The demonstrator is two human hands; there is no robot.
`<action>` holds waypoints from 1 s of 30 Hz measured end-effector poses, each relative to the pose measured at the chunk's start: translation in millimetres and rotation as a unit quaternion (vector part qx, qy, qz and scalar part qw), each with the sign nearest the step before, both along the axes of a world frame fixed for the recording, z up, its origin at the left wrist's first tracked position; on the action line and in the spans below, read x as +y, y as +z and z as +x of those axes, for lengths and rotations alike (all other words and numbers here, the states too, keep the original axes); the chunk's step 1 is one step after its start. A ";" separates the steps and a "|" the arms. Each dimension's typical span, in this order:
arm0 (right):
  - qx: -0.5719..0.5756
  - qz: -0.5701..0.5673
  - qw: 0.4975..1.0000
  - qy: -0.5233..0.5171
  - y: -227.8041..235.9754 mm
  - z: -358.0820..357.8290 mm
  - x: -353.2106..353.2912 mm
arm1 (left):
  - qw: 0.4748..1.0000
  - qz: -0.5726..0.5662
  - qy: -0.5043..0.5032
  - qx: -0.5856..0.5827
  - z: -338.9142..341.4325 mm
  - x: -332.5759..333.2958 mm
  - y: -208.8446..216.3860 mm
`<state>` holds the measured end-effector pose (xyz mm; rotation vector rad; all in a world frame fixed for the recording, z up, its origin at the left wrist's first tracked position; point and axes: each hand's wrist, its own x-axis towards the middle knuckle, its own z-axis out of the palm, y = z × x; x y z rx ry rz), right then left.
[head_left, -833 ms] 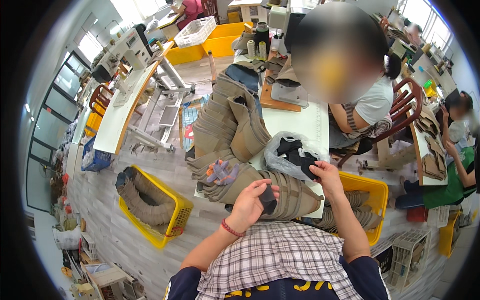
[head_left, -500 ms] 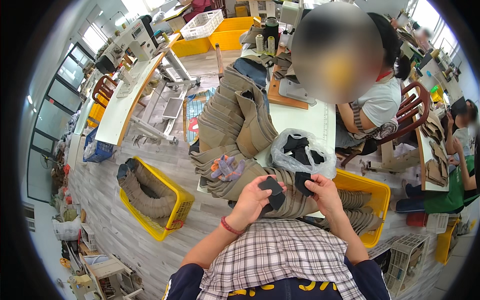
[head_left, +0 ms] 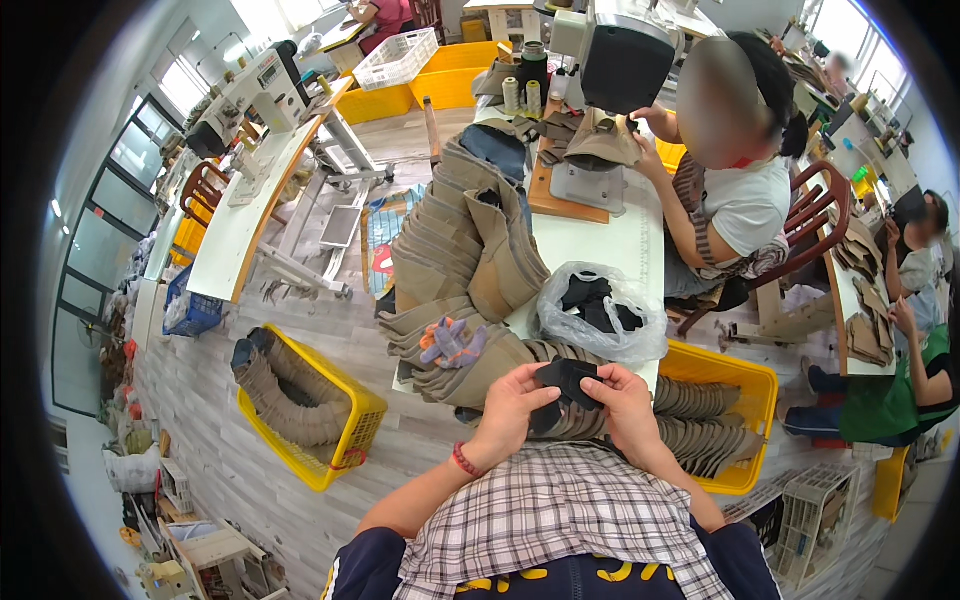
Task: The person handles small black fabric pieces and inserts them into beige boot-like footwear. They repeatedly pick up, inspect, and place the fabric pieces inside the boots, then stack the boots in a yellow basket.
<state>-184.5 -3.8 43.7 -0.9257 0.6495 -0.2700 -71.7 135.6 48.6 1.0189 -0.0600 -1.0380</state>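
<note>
Both hands are together in front of my chest, at the near edge of the table. My left hand (head_left: 512, 408) pinches small dark flat pieces (head_left: 567, 377), and my right hand (head_left: 625, 402) closes on their other side; the pieces overlap between my fingers. How many there are, I cannot tell. Just beyond is a clear plastic bag (head_left: 648, 342) holding more black pieces (head_left: 590, 295). Left of it, curved stacks of tan cap-like fabric parts (head_left: 440, 230) lie nested in rows. A purple and orange glove (head_left: 453, 343) rests on those stacks.
Yellow crates (head_left: 375, 410) with tan stacks stand on the floor at left, and another crate (head_left: 765, 405) is at my right. Across the white table (head_left: 560, 245), a co-worker (head_left: 735, 205) holds a tan piece at a sewing machine (head_left: 625, 60). Another machine table (head_left: 235, 235) stands at left.
My hands have come together, and the black pieces held apart before now overlap. The co-worker has leaned back to the right, uncovering the sewing machine and the tan piece.
</note>
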 end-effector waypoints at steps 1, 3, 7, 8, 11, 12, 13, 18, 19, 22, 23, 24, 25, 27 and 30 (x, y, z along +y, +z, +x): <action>0.004 0.035 0.999 0.004 1.7 -0.8 -1.8 | 1.000 -0.006 -0.002 -0.003 -1.8 0.3 0.0; 0.009 0.100 0.995 0.011 1.0 -3.1 -4.9 | 1.000 -0.021 -0.010 -0.008 -2.6 0.7 -5.4; 0.010 0.215 0.975 0.053 -17.7 -8.6 -13.5 | 0.999 -0.037 -0.021 -0.010 -2.0 0.7 -12.6; 0.009 0.241 0.968 0.071 -21.3 -10.2 -15.4 | 0.999 -0.033 -0.027 -0.024 -0.9 1.2 -14.3; 0.024 0.259 0.958 0.120 -23.1 -14.5 -18.1 | 0.994 -0.008 -0.038 -0.098 1.0 1.7 -15.0; 0.023 0.256 0.959 0.124 -22.4 -15.6 -19.3 | 0.989 0.009 -0.037 -0.145 0.5 1.5 -13.3; 0.023 0.253 0.959 0.129 -21.4 -16.3 -20.2 | 0.980 0.025 -0.035 -0.192 0.2 1.8 -12.5; -0.008 0.078 0.997 0.004 -12.8 -17.5 -17.9 | 0.990 0.071 0.023 -0.117 10.1 6.2 -19.2; -0.013 -0.005 1.000 -0.019 -15.7 -18.8 -18.3 | 0.996 0.062 0.027 -0.064 13.8 6.8 -16.8; -0.040 -0.212 0.972 -0.090 -19.6 -21.3 -17.4 | 0.998 0.062 -0.017 0.023 18.0 7.8 -8.2; -0.060 -0.333 0.937 -0.087 -14.5 -21.2 -18.7 | 0.996 0.065 -0.035 0.052 19.3 8.3 -6.4; -0.079 -0.449 0.886 -0.083 -8.3 -20.9 -21.6 | 0.994 0.069 -0.051 0.060 20.3 8.5 -4.5; -0.097 -0.558 0.820 -0.078 -4.2 -20.8 -25.7 | 0.993 0.073 -0.068 0.068 21.1 7.6 -1.9; -0.146 -0.663 0.732 -0.066 -1.1 -21.6 -34.0 | 0.990 0.076 -0.092 0.077 21.5 5.5 4.7; -0.190 -0.783 0.591 -0.033 12.8 -22.7 -37.9 | 0.988 0.075 -0.107 0.077 21.2 3.2 13.2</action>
